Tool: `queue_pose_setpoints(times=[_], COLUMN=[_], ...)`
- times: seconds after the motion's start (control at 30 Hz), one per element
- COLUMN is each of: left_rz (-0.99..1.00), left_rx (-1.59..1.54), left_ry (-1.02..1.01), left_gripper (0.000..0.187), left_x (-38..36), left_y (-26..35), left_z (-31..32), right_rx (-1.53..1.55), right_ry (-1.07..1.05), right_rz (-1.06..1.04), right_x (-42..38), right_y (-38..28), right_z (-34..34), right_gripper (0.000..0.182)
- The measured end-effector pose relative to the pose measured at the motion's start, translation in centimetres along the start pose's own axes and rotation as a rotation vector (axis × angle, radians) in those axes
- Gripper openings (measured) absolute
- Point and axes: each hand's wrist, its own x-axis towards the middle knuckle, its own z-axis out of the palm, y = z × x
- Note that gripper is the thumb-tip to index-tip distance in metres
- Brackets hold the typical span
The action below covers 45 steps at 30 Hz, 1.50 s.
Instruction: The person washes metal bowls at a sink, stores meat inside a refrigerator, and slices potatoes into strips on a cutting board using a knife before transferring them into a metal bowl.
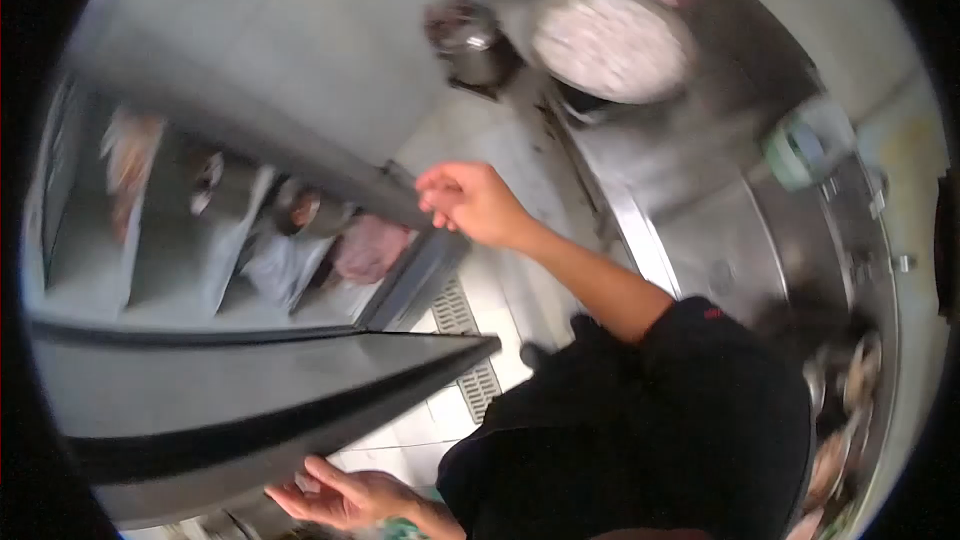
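My right hand [468,202], its fingers curled in and nothing visible in them, is raised beside the frame edge of an upright fridge [400,290]. The fridge's door [260,380] stands swung open, and my left hand [345,500] is at its outer face with thumb and fingers apart. Inside, shelves hold a pinkish bag [370,248], a white plastic bag [280,268], a metal container with brownish contents [305,210] and an orange-brown packet [130,165]. Motion blurs their details.
A large round pan of white contents [612,42] sits on the steel counter [690,160]. A metal pot [475,50] stands beside it, and a greenish container [805,145] is farther right. Bowls of food [855,380] line the right edge. A drain grate [478,390] runs along the tiled floor.
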Motion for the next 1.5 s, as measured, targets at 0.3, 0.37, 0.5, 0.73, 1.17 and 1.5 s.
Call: queue_pose_setpoints(times=[0.3, 0.37, 0.5, 0.73, 1.17, 1.5], left_rz=[-0.245, -0.243, 0.077, 0.649, 1.189, 0.958], left_rx=[-0.441, -0.581, -0.940, -1.305, -1.219, -1.162], left_ry=[-0.824, -1.045, -1.540, -1.913, -1.862, -2.375], left_gripper=[0.011, 0.008, 0.010, 0.003, 0.011, 0.044], left_x=[-3.4, -6.5, -14.7, -28.7, -43.5, -43.5], left_y=[-0.1, 3.1, 9.5, 24.7, 40.3, 36.1], left_z=[14.4, 16.4, 19.5, 19.6, 21.8, 22.7], right_rx=[-0.406, -0.391, -1.231, -1.473, -1.635, -1.482], right_ry=[0.960, 1.214, 1.046, 0.947, 1.139, 0.816], right_rz=[-0.005, 0.162, 0.609, 0.848, 1.161, 1.286], right_x=[-16.4, -22.4, -33.0, -37.6, -57.3, -59.3], right_y=[-0.6, -1.6, -0.7, -0.7, -5.8, -2.8], right_z=[-20.2, -24.8, -35.3, -35.1, -21.7, -26.5], right_gripper=[0.017, 0.022, 0.022, 0.022, 0.022, 0.024])
